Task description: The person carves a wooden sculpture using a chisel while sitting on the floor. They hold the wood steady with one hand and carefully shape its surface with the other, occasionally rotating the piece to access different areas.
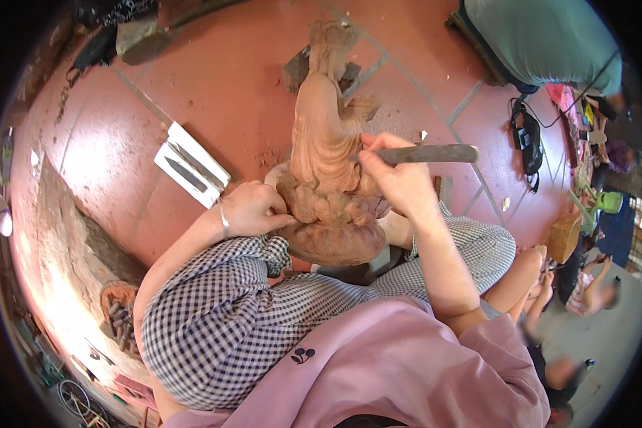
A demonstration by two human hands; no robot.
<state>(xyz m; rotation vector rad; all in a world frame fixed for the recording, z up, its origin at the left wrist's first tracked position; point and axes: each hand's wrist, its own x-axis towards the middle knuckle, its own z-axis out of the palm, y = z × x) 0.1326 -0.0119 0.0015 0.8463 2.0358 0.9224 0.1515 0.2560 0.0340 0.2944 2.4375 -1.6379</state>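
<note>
A reddish-brown carved statue (pixel 321 146) of a robed figure lies before me, its head end away and its rounded, petal-like base (pixel 335 242) close to my legs. My right hand (pixel 399 171) is closed around a flat, grey-brown tool (pixel 435 153) with a rounded end sticking out to the right. The tool's working tip is hidden by my fingers, which rest at the folds of the robe. With curled fingers and thumb, my left hand (pixel 253 209) holds the left edge of the statue near its base.
On the red tiles at left lies a white tray (pixel 192 165) with a dark, pointed flat piece in it. A big log (pixel 78 228) stands further left. Wooden blocks (pixel 296 69) sit by the statue's head. At right are a black strapped item (pixel 529 143), a green-grey cushion-like shape (pixel 549 43) and other people.
</note>
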